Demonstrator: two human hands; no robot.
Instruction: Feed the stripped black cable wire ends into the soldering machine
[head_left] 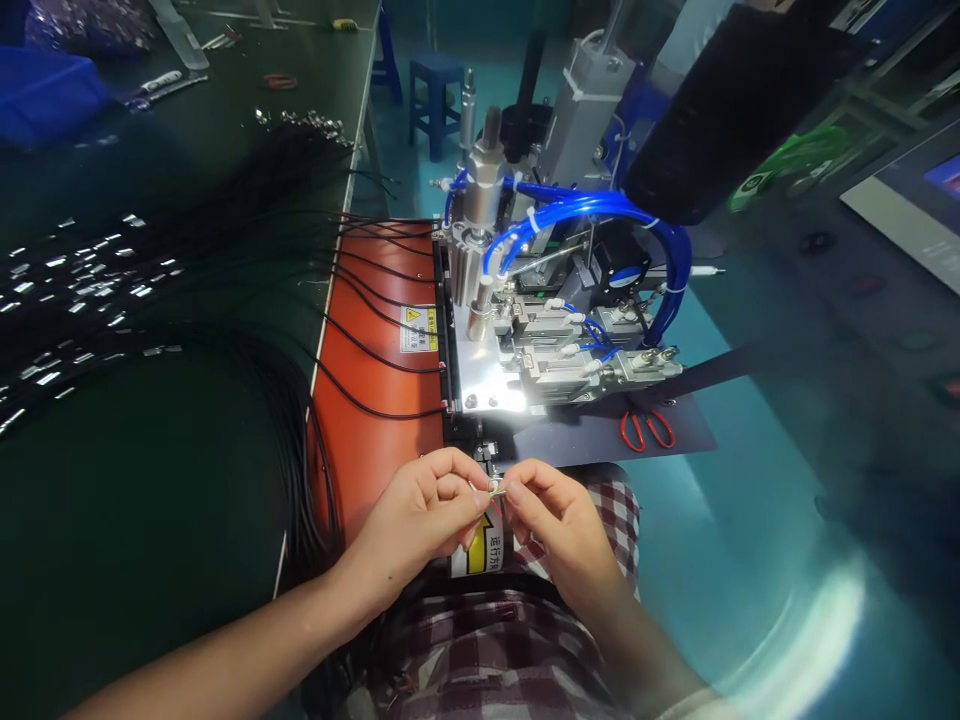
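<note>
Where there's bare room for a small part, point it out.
Free: the dark tabletop inside the curve of the black cable bundle; the orange panel between the lowest cable crossing it and the left hand. Crowded: the machine under its blue tubes.

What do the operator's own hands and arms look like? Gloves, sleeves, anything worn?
Left hand and right hand: no gloves, and no rings or watch visible. No sleeve shows on the left forearm. Checked dark-red-and-white clothing is worn over the body.
</note>
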